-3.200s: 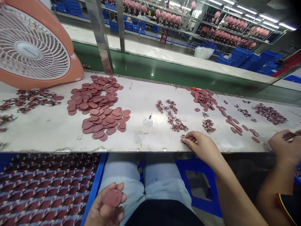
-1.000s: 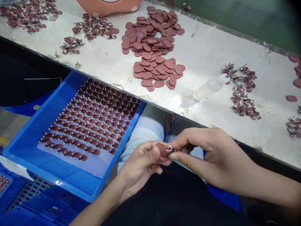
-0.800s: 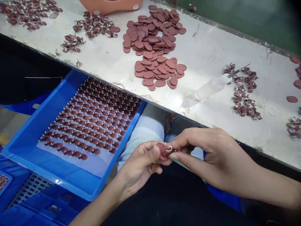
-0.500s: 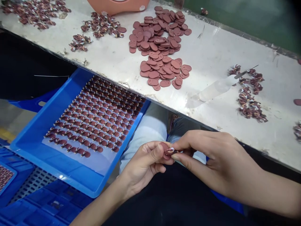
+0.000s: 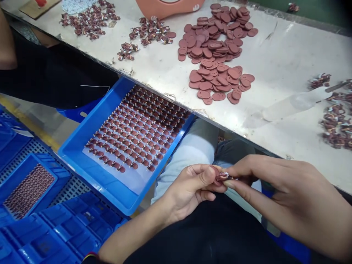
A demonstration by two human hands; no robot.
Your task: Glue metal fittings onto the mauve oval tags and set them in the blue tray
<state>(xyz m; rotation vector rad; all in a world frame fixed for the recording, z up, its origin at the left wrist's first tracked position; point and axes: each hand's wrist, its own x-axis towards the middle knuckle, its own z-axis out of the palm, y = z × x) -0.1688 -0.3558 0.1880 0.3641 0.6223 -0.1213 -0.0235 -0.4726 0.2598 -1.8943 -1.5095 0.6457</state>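
Note:
My left hand [image 5: 189, 190] is closed, with a brown oval base [image 5: 214, 172] between thumb and fingers. Against the base is a small brown and white figurine [image 5: 223, 176], pinched by the thumb and forefinger of my right hand [image 5: 291, 198]. Fingertips hide part of both pieces, so I cannot tell whether they are joined. Both hands are above my lap, in front of the table edge. A blue tray [image 5: 90, 179] left of my hands carries rows of figurines on brown bases, laid on a pale sheet.
On the white table [image 5: 154, 77] lie a heap of loose oval bases [image 5: 220, 46], several figurine piles [image 5: 150, 31] and a translucent bottle [image 5: 297, 104] with a thin metal tip. An orange object [image 5: 167, 9] stands behind. Stacked blue crates [image 5: 55, 234] and a person's arm [image 5: 7, 44] are at left.
The camera has turned left, so the table, tray and hands appear farther right. More crates and another person's arm have come into view. My hands keep the same grip.

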